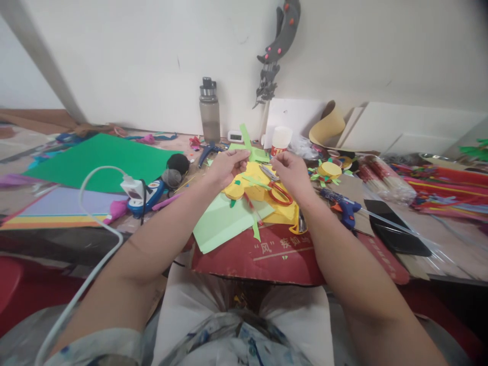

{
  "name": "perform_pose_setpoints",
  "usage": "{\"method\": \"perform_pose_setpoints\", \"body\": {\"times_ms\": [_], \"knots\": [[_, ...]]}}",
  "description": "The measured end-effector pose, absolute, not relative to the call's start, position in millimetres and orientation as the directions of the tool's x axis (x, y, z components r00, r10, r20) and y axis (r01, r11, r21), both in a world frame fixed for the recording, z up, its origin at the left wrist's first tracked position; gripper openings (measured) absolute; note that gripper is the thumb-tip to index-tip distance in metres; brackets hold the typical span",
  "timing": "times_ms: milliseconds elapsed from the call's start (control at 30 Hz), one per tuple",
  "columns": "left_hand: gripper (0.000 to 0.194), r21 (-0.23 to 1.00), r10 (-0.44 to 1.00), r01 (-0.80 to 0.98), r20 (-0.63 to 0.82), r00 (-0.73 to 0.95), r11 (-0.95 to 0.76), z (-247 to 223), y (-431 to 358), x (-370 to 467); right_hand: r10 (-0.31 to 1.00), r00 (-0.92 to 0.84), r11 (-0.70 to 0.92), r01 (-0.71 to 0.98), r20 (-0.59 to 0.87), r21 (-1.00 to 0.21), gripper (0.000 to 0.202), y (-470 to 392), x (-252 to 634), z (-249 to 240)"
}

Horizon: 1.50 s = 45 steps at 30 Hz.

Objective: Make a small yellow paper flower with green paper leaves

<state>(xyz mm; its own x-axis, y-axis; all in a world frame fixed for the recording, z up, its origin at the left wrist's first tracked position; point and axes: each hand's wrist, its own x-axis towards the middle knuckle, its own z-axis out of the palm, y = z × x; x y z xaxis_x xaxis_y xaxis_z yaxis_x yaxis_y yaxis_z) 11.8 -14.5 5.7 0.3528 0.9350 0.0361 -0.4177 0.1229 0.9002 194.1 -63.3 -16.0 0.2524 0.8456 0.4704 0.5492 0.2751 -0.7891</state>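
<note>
My left hand (229, 166) pinches a light green paper strip (245, 136), which sticks up above its fingertips. Across from it, my right hand (290, 170) is closed in a pinch; whatever is between its fingers is too small to make out. Below the hands lie yellow paper pieces (257, 178), a round yellow paper shape (234, 190) with green bits, and orange-handled scissors (281, 194). A pale green sheet (221, 223) and a pencil-like stick (253, 207) are nearer to me.
A red board (263, 262) lies at the table's front edge. On the right are a blue glue gun (347, 209) and a black pad (396, 229). To the left stand a power strip (147, 198) with a white cable (86, 203) and a bottle (210, 114). A paper cup (281, 140) is behind.
</note>
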Motion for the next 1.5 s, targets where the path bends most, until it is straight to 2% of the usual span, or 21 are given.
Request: {"method": "perform_pose_setpoints", "body": {"times_ms": [67,133,200,267,333,433,567,800,967,1100,1200,1300,1367,1500], "knots": [[0.021,0.897,0.933,-0.424,0.040,0.359,0.124,4.5,-13.1,11.9,0.840,0.230,0.185,0.730,0.491,-0.658,0.012,-63.8,201.6,-16.0],[0.021,0.894,0.932,-0.431,0.046,0.360,0.123,3.5,-11.3,11.2,0.878,0.213,0.009,0.888,0.428,-0.460,0.012,-64.5,209.7,-16.7],[0.019,0.890,0.931,-0.440,0.055,0.362,0.118,2.7,-9.5,10.0,0.941,0.207,-0.142,0.960,0.268,-0.243,0.023,-64.5,217.1,-18.4],[0.018,0.889,0.930,-0.444,0.064,0.362,0.112,2.2,-8.2,8.9,0.984,0.169,-0.165,0.984,0.064,-0.068,0.033,-63.7,222.0,-21.0],[0.018,0.888,0.931,-0.448,0.067,0.358,0.108,2.0,-7.5,8.2,0.989,0.127,-0.126,0.992,-0.077,0.021,0.039,-62.4,223.6,-24.2],[0.021,0.882,0.934,-0.458,0.069,0.352,0.107,2.2,-6.9,8.1,0.988,0.096,-0.090,0.995,-0.123,0.051,0.046,-61.0,221.3,-28.5],[0.021,0.875,0.934,-0.470,0.064,0.352,0.117,3.0,-5.6,7.8,0.985,0.149,-0.148,0.989,-0.084,0.008,0.050,-62.2,215.6,-28.9],[0.018,0.868,0.941,-0.488,0.083,0.328,0.093,6.7,-3.2,2.5,0.934,0.295,-0.262,0.949,0.202,-0.175,0.050,-70.1,216.6,-17.6],[0.015,0.849,0.957,-0.523,0.090,0.276,0.070,8.8,4.0,-5.2,0.887,0.279,-0.196,0.949,0.369,-0.248,0.060,-68.7,224.6,-18.5],[0.013,0.855,0.963,-0.518,0.113,0.244,0.031,8.2,8.7,-8.8,0.849,0.249,-0.015,0.893,0.465,-0.450,0.069,-61.6,223.2,-21.3],[0.013,0.867,0.964,-0.497,0.112,0.242,0.024,6.7,7.4,-7.2,0.867,0.204,0.176,0.729,0.455,-0.662,0.060,-61.3,208.1,-22.5],[0.012,0.876,0.969,-0.482,0.093,0.229,0.030,5.0,3.6,-3.8,0.934,0.122,0.242,0.475,0.336,-0.846,0.048,-67.9,187.6,-22.3],[0.011,0.873,0.968,-0.487,0.092,0.233,0.035,4.5,1.8,-2.0,0.944,0.077,0.262,0.409,0.320,-0.874,0.044,-73.3,178.0,-21.0],[0.012,0.849,0.965,-0.526,0.093,0.246,0.052,5.7,1.2,-1.3,0.965,0.028,0.222,0.431,0.259,-0.874,0.046,-79.6,172.7,-18.2]]}}
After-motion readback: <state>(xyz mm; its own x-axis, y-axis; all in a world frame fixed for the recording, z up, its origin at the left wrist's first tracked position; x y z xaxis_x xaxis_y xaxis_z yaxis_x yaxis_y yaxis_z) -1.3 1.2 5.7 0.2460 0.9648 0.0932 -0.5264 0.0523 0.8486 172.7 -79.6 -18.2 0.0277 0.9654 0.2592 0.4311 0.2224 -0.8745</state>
